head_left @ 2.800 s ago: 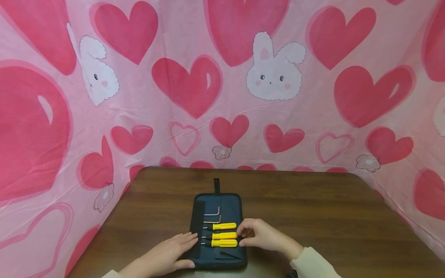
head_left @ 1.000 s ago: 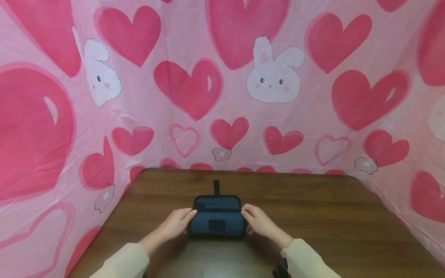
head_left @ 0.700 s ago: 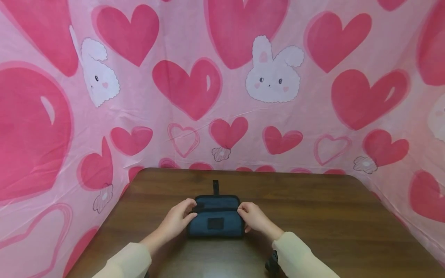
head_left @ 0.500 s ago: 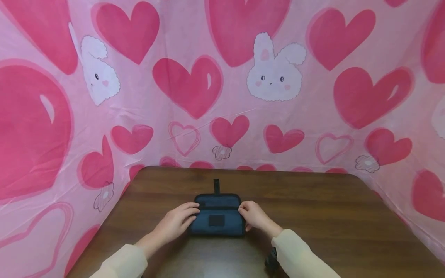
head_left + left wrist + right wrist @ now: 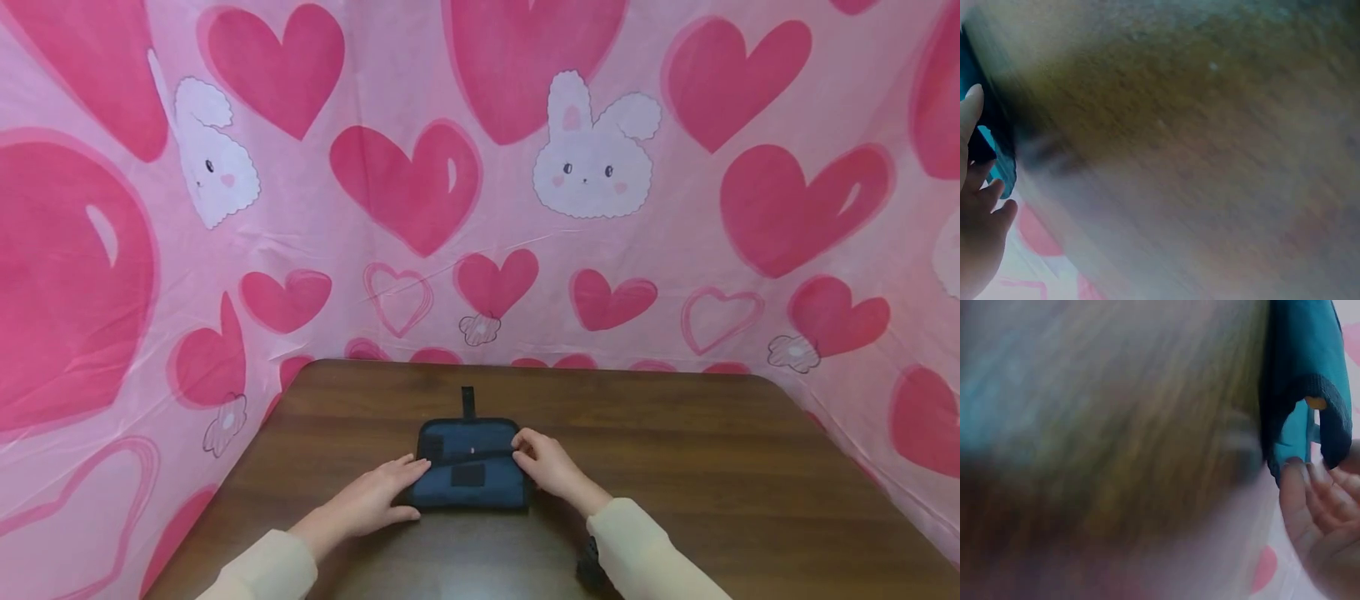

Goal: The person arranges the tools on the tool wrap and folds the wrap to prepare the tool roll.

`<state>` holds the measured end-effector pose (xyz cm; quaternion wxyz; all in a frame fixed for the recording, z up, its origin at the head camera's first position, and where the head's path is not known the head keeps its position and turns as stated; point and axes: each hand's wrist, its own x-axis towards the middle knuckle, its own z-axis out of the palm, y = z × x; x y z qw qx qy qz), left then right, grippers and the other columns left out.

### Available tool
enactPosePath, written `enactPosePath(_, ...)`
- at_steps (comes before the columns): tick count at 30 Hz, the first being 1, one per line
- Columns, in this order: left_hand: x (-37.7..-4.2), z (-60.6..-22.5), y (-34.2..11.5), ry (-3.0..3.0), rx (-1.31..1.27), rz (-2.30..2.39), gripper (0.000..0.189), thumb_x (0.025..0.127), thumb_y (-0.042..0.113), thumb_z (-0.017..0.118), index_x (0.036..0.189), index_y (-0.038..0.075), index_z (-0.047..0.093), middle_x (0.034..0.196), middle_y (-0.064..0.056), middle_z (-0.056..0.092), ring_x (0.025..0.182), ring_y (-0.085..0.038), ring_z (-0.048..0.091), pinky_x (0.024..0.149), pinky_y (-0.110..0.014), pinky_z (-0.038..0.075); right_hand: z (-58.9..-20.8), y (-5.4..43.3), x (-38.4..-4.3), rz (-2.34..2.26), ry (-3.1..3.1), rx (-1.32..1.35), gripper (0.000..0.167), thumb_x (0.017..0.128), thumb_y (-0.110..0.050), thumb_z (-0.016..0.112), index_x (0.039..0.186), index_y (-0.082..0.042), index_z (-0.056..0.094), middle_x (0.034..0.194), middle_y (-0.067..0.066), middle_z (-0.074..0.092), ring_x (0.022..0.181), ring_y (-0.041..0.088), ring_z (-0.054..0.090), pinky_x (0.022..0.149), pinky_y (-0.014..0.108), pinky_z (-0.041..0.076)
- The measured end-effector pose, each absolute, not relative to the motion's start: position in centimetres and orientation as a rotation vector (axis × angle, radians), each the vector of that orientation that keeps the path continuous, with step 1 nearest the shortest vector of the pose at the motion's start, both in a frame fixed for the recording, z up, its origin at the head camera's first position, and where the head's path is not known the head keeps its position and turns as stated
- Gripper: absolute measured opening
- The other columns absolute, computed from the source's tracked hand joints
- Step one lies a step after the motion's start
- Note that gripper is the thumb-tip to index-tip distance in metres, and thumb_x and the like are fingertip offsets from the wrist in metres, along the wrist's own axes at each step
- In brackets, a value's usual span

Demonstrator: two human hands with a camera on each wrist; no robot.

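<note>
A dark blue tool pouch [image 5: 491,493] with black edging lies folded over on the table, its near part doubled toward the far part. On the flap is a black square patch [image 5: 468,476]. My left hand [image 5: 367,500] rests with straight fingers on the flap's left end, thumb spread toward me. At the right end my right hand [image 5: 551,462] pinches the flap's edge. Through the pouch's open side, a bit of yellow handle [image 5: 1315,402] shows in the right wrist view. A tiny light tip [image 5: 472,451] peeks out by the fold; other contents are hidden.
A black strap [image 5: 468,402] sticks out from the pouch's far edge. The brown wooden table [image 5: 675,467] extends around it, with a pink heart-patterned cloth [image 5: 420,192] hanging behind. A black device [image 5: 591,567] sits at my right wrist.
The pouch lay flat with yellow screwdrivers and hex keys showing; its near part is now folded over them. My left hand has gone from gripping the edge to lying on the flap.
</note>
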<state>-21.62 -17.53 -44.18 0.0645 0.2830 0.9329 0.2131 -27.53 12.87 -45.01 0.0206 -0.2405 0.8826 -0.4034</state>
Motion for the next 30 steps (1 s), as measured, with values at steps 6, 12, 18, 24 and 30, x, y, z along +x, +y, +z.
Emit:
enactPosePath(6, -21.5, -44.5, -17.4, 2.820, 0.880, 0.591, 0.063, 0.083, 0.036, 0.066, 0.136, 0.007, 0.046, 0.134, -0.015, 0.047, 0.123, -0.034, 0.041, 0.093, -0.054, 0.036, -44.5, 14.2, -26.7, -1.301, 2.758, -1.141, 0.021, 0.086, -0.006, 0.064, 0.107, -0.004, 0.062, 0.109, 0.007, 0.058, 0.097, 0.024, 0.056, 0.082, 0.041, 0.048)
enactPosePath(12, -21.7, -44.4, -17.5, 2.824, 0.856, 0.589, 0.064, 0.083, 0.038, 0.066, 0.136, 0.009, 0.046, 0.134, -0.016, 0.046, 0.123, -0.033, 0.042, 0.093, -0.053, 0.037, -44.2, 15.2, -25.5, -0.980, 2.627, -1.247, 0.052, 0.081, -0.034, 0.070, 0.125, -0.011, 0.054, 0.130, 0.005, 0.049, 0.119, 0.023, 0.044, 0.095, 0.045, 0.038)
enactPosePath(18, -21.9, -44.1, -17.5, 2.762, 0.799, 0.606, 0.066, 0.083, 0.035, 0.067, 0.138, 0.009, 0.042, 0.134, -0.015, 0.046, 0.122, -0.032, 0.043, 0.094, -0.051, 0.036, -44.8, 15.1, -25.2, -0.844, 2.592, -1.151, 0.070, 0.076, -0.025, 0.076, 0.136, -0.011, 0.041, 0.135, 0.006, 0.042, 0.122, 0.024, 0.040, 0.098, 0.047, 0.033)
enactPosePath(24, -22.6, -43.9, -17.8, 2.700, 0.792, 0.693, 0.060, 0.087, 0.031, 0.063, 0.138, 0.008, 0.042, 0.132, -0.013, 0.049, 0.119, -0.030, 0.047, 0.095, -0.049, 0.037, -44.8, 14.6, -25.5, -0.826, 2.617, -1.109, 0.060, 0.080, -0.013, 0.072, 0.132, -0.009, 0.043, 0.129, 0.008, 0.047, 0.117, 0.024, 0.044, 0.097, 0.045, 0.036)
enactPosePath(30, -23.7, -43.1, -18.1, 2.642, 0.743, 0.869, 0.050, 0.093, 0.035, 0.054, 0.133, 0.007, 0.045, 0.123, -0.012, 0.055, 0.113, -0.030, 0.051, 0.093, -0.052, 0.038, -44.0, 15.2, -27.1, -1.057, 2.434, -0.980, 0.052, 0.087, -0.021, 0.065, 0.133, -0.009, 0.045, 0.131, 0.012, 0.045, 0.116, 0.027, 0.045, 0.094, 0.048, 0.037)
